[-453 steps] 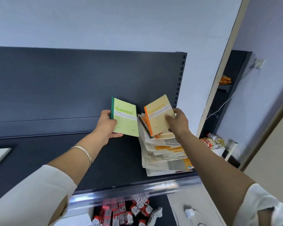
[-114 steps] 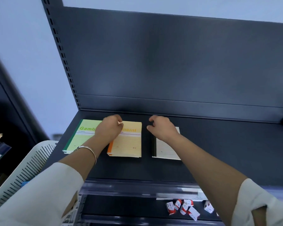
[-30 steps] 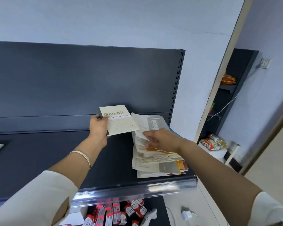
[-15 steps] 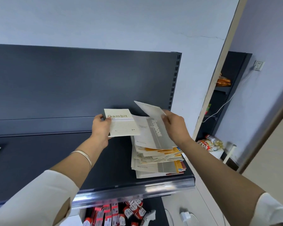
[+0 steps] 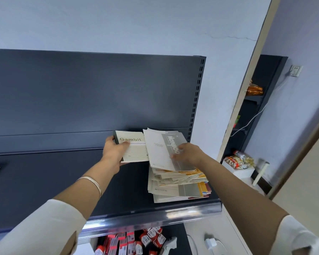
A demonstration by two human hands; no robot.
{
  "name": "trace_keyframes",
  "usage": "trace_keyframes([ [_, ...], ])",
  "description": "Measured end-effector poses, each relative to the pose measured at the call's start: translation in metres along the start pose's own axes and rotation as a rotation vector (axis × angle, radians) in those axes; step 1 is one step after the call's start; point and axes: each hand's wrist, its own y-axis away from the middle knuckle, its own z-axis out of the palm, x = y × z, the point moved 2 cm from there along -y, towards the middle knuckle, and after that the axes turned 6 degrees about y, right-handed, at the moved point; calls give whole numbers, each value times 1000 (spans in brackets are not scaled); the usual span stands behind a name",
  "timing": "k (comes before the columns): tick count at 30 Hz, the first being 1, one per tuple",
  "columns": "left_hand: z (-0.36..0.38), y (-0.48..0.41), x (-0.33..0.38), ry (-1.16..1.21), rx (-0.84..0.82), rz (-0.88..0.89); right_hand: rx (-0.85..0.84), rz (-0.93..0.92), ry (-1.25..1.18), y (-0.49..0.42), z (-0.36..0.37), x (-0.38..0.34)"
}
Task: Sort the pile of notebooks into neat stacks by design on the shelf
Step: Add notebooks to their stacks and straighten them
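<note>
Dark metal makes the shelf, a wide flat board with a high back panel. At its right end lies the pile of notebooks, untidy, with corners fanning out toward the near edge. I judge that the pile as a whole is rather heavy, while each book is thin, light and a little flexible. The smooth covers will probably slide on one another, so it is better to take one book at a time by the spine or a long edge. On top of the pile is a white notebook with a grey stripe, turned a little askew. The right hand rests on it, fingers laid on the cover and pressing; I cannot see any finger hooked under an edge. Just left of the pile, raised above the shelf board, is the cream Gambit notebook, its right edge touching or slightly under the striped book. The left hand grasps it at the dark spine side, thumb on the cover and the other fingers below.
</note>
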Motion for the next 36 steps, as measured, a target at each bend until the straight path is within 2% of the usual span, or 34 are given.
trace_keyframes([
  [4,6,8,0,-13,-113,-23,6,70,16,-6,-1,1],
  [6,8,11,-1,-40,-140,-21,-26,116,-57,-12,0,3],
  [11,8,12,-2,-114,-144,30,62,239,-635,-17,2,13],
  [14,6,10,0,-66,-95,63,179,126,-815,-11,-4,12],
  [19,15,16,-2,-12,-167,73,347,-69,-593,3,-24,4],
  [24,2,21,8,122,-94,199,352,-101,-725,4,-33,-2],
  [26,-17,20,15,169,-32,227,375,-131,-687,3,-34,-14],
  [31,-63,14,24,189,54,236,526,-106,-115,5,-35,-35],
  [36,-73,8,21,204,16,166,565,83,73,10,-33,-28],
])
